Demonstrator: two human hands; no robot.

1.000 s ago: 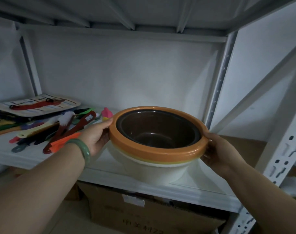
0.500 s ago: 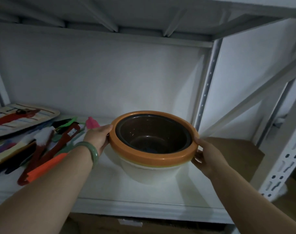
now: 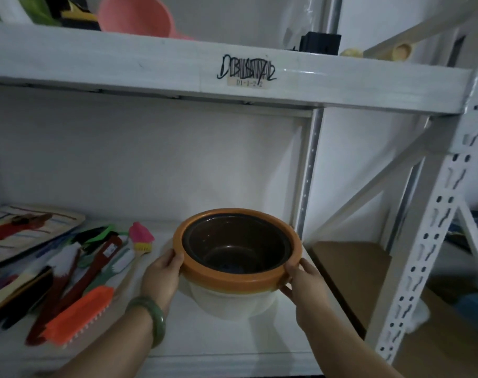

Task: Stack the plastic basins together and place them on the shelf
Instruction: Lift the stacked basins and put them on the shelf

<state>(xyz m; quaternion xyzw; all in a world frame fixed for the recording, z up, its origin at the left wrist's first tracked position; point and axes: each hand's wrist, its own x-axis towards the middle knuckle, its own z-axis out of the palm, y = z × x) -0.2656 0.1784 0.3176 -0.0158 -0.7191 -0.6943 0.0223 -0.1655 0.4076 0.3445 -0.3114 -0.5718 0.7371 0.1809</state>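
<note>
I see the white metal shelf (image 3: 232, 347) filling most of the view, its upper board carrying a barcode label (image 3: 247, 73). On the lower board, toward the right end, is the stack of basins (image 3: 236, 266): an orange-rimmed one on top with a dark brown one nested inside it, a thin yellow edge showing under the orange rim, and a white one at the bottom. The stack is upright; I cannot tell whether its base touches the board or hangs just above it. My left hand (image 3: 161, 279) grips the rim on the left side, thumb over the orange edge, a green bangle (image 3: 150, 319) on the wrist. My right hand (image 3: 304, 283) grips the rim on the opposite side. Brushes (image 3: 79, 315) lie scattered on the board to the left, apart from the stack.
</note>
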